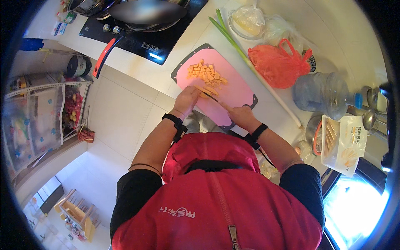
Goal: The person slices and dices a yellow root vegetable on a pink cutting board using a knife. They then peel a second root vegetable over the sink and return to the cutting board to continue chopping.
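A pink cutting board point(236, 93) with dark grey ends lies on the counter. Diced orange pieces point(204, 71) are heaped toward its back left. My left hand point(187, 100) grips orange strips point(205, 92) near the board's left front edge, fingers curled over them. My right hand point(243, 117) holds a knife point(225, 106) by its wooden handle, its blade lying across the strips beside my left fingers. A long green onion point(250, 62) lies along the board's right side.
A black cooktop point(154, 49) with a pan point(141, 16) sits at the upper left. Right of the board are a red plastic bag point(275, 64), clear bags point(248, 21), a blue water jug point(321, 93) and a white package point(346, 141). A storage rack point(41, 121) stands on the left.
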The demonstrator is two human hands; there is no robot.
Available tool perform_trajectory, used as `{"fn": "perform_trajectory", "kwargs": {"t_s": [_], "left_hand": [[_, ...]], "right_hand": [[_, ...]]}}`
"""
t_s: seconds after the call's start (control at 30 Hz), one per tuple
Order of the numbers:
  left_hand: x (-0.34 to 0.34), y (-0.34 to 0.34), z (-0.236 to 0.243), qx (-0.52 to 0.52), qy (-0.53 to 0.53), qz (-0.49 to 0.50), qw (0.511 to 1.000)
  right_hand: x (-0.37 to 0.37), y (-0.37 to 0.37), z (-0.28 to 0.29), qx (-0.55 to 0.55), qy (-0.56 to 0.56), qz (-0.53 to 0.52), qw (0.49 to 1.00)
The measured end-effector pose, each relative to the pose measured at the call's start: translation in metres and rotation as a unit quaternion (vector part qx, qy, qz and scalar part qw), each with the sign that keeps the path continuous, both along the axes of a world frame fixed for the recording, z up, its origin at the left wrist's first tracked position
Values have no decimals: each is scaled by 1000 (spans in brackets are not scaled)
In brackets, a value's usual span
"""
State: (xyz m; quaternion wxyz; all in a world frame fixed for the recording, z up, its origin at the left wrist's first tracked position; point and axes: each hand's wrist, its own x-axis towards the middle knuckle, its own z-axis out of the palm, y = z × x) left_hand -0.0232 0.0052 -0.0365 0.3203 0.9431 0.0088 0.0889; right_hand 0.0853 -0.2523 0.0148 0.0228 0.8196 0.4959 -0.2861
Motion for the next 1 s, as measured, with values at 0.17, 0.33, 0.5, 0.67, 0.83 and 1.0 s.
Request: {"fn": "perform_trajectory", "kwargs": {"t_s": [0.17,0.33,0.5,0.67,0.83,1.0], "left_hand": [[13,8,6,6,-59,-16,998],[-4,2,5,1,73,37,997],[-16,-21,2,-33,100,141,984],[-12,-33,2,-68,93,195,974],[-11,-31,6,-64,107,180,976],[-9,-31,6,-65,113,184,974]], "right_hand": [[-9,-20,16,34,38,-140,989],[-20,-19,22,56,32,-201,977],[-29,8,16,51,23,-163,985],[-25,25,7,-5,-33,-71,997],[-25,26,3,9,-25,-60,998],[-28,29,8,4,-27,-50,998]]}}
